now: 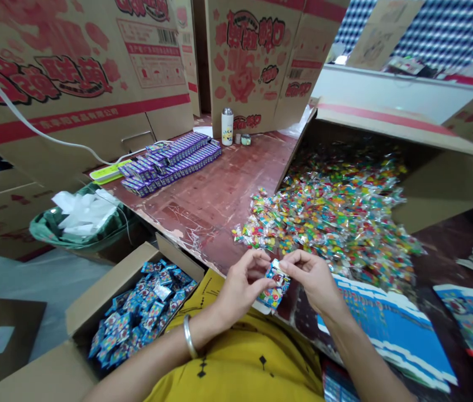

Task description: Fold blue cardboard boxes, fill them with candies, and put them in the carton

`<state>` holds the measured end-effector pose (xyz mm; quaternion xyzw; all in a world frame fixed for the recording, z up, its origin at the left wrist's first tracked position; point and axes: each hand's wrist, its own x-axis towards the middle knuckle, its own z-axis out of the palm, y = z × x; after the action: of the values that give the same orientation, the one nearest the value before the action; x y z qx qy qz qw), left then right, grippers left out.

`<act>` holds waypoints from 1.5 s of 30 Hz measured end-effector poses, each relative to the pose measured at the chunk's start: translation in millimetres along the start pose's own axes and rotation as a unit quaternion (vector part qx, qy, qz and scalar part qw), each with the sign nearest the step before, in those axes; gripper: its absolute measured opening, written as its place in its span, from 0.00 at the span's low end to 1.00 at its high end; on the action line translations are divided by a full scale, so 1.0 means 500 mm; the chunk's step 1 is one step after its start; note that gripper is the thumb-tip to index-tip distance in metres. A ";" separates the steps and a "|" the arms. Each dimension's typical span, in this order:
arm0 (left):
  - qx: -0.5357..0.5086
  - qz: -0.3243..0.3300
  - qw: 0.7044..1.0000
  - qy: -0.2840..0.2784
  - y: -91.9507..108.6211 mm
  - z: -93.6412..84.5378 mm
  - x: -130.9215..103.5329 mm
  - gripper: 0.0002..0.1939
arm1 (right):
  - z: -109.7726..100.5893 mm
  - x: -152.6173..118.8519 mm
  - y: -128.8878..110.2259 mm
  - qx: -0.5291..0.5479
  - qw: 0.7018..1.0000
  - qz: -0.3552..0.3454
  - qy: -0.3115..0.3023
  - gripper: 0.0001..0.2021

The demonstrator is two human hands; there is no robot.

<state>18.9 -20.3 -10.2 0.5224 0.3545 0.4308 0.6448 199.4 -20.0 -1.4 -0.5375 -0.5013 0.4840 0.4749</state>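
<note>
Both grips pinched on small blue box (276, 285): left hand (242, 287), right hand (314, 279). Advice: hold box square, thumbs steady top flap, above worktop (211, 206) edge.

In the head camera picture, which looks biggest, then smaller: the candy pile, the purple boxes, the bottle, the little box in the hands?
1. Candy pile
2. Purple boxes
3. Little box and bottle look alike; the bottle stands farther away, so unsure.
</note>
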 end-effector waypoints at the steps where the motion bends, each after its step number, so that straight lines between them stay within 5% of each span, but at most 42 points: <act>1: -0.002 -0.001 1.000 -0.003 0.000 -0.001 0.000 0.19 | 0.003 -0.002 -0.002 -0.009 1.000 -0.005 0.001 0.13; 8: 0.020 -0.023 0.999 -0.010 -0.006 -0.015 -0.007 0.14 | 0.008 -0.031 -0.015 -0.090 0.991 -0.089 -0.043 0.14; 11: 0.023 -0.033 0.999 -0.008 -0.008 -0.023 -0.007 0.11 | -0.014 -0.012 0.000 -0.142 0.982 -0.075 -0.095 0.14; 13: 0.021 -0.036 0.999 0.008 -0.011 -0.034 -0.001 0.11 | -0.031 0.020 0.017 -0.218 0.970 -0.080 -0.067 0.11; 16: 0.027 -0.045 0.998 0.038 -0.022 -0.054 0.010 0.13 | -0.042 0.079 0.042 -0.400 0.903 -0.155 0.000 0.08; 19: 0.005 -0.078 0.995 0.059 -0.032 -0.074 0.016 0.18 | -0.035 0.123 0.057 -0.521 0.819 -0.236 -0.029 0.09; 21: -0.031 -0.110 0.991 0.066 -0.034 -0.084 0.016 0.23 | -0.030 0.137 0.059 -0.539 0.801 -0.259 -0.032 0.05; 23: -0.055 -0.137 0.987 0.057 -0.033 -0.090 0.016 0.27 | -0.034 0.139 0.055 -0.523 0.811 -0.263 -0.010 0.06; 27: -0.038 -0.147 0.988 0.038 -0.036 -0.095 0.021 0.26 | -0.065 0.117 0.014 -0.427 0.877 -0.208 0.078 0.08; 30: -0.010 -0.134 0.990 0.034 -0.043 -0.093 0.027 0.23 | -0.086 0.090 -0.036 -0.396 0.900 -0.167 0.075 0.09; 34: -0.020 -0.124 0.992 0.018 -0.046 -0.080 0.027 0.22 | -0.083 0.068 -0.076 -0.425 0.885 -0.189 0.017 0.06; 40: 0.012 -0.065 0.997 -0.031 -0.035 -0.056 0.019 0.19 | -0.030 0.061 -0.064 -0.445 0.863 -0.237 -0.041 0.06; 45: 0.072 -0.010 0.995 -0.065 -0.020 -0.035 0.023 0.15 | 0.001 0.039 -0.061 -0.420 0.875 -0.240 -0.031 0.09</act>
<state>9.3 -4.1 -23.6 0.5908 0.3478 0.3627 0.6312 197.2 0.9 28.3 -0.5343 -0.7853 0.1155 0.2908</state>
